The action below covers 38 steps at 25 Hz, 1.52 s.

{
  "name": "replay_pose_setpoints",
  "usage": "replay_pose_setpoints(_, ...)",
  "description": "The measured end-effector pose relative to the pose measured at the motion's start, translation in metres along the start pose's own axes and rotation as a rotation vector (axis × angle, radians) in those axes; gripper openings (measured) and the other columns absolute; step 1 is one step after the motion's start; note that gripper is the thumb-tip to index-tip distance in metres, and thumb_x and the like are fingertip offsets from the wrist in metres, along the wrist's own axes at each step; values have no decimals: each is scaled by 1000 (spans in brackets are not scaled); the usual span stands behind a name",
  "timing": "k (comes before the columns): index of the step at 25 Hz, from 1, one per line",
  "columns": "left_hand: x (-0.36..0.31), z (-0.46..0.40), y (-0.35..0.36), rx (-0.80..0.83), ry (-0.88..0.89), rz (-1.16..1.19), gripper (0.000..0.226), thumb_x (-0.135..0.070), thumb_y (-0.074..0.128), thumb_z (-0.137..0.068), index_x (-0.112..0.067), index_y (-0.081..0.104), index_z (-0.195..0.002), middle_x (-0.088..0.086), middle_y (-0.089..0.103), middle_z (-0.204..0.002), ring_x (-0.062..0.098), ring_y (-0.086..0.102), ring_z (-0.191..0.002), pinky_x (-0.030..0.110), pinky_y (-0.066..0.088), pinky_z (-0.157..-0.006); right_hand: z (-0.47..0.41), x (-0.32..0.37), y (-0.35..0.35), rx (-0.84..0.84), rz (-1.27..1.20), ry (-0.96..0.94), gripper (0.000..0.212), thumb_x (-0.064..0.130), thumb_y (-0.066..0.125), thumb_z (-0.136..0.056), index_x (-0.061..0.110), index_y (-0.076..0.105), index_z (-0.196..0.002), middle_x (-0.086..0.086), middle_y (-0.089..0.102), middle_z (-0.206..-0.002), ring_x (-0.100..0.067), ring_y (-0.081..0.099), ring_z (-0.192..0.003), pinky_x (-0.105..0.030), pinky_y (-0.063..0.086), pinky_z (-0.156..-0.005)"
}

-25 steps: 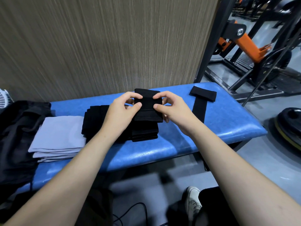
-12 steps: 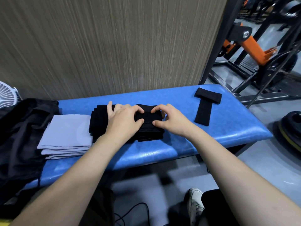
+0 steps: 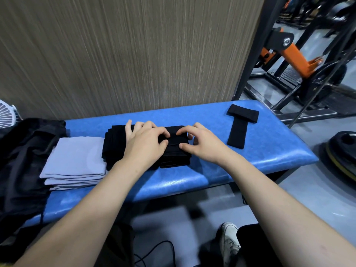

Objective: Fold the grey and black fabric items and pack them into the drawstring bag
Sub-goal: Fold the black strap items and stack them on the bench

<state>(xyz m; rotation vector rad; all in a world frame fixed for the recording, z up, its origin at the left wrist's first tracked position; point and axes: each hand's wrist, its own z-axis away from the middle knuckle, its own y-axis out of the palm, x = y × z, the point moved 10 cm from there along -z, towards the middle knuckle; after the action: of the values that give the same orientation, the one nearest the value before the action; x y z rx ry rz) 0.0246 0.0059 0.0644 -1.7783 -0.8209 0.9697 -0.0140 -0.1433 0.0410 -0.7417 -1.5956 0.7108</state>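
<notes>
A folded black fabric piece (image 3: pixel 176 140) lies on top of a black stack (image 3: pixel 113 143) in the middle of the blue bench (image 3: pixel 269 151). My left hand (image 3: pixel 144 143) rests on the stack and pinches the top piece's left end between thumb and forefinger. My right hand (image 3: pixel 200 143) pinches its right end the same way. A stack of folded grey fabric (image 3: pixel 77 160) sits just left of the black stack. The black drawstring bag (image 3: pixel 21 160) lies crumpled at the bench's left end. Two black strips (image 3: pixel 238 132) lie crossed on the right of the bench.
A wood-grain wall panel stands right behind the bench. A white fan (image 3: pixel 7 116) shows at the far left. Gym machines with an orange arm (image 3: pixel 294 56) and a weight plate (image 3: pixel 342 153) stand on the floor to the right. My shoe (image 3: pixel 229 241) is below.
Both hands brought the black folded piece down from just above the stack and set it on top. They now hold it low against the stack.
</notes>
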Motion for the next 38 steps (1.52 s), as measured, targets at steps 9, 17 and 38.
replay_pose_setpoints(9, -80, -14, 1, -225, 200, 119, 13, -34, 59, -90, -30, 67, -98, -11, 57, -93, 17, 49, -110, 41, 7, -121, 23, -73, -64, -144, 18, 155, 21, 42, 71, -86, 35, 68, -106, 8, 55, -96, -12, 59, -84, -40, 51, -90)
replay_pose_setpoints(17, -174, -44, 46, -248, 290, 239, 21, -34, 59, -87, -27, 64, -107, -10, 60, -103, 19, 52, -105, 27, 22, -106, 57, -177, -126, -393, 94, 421, 33, 46, 71, -84, 36, 62, -115, 4, 51, -112, -22, 53, -113, -43, 43, -101)
replay_pose_setpoints(38, -224, -196, 194, 319, 115, 215, 45, -33, 56, -95, -32, 49, -140, 6, 45, -136, 25, 36, -132, 37, 35, -106, -27, -278, -147, -267, 311, 429, 57, 57, 65, -81, 39, 51, -133, 2, 49, -130, -24, 40, -129, -41, 25, -109)
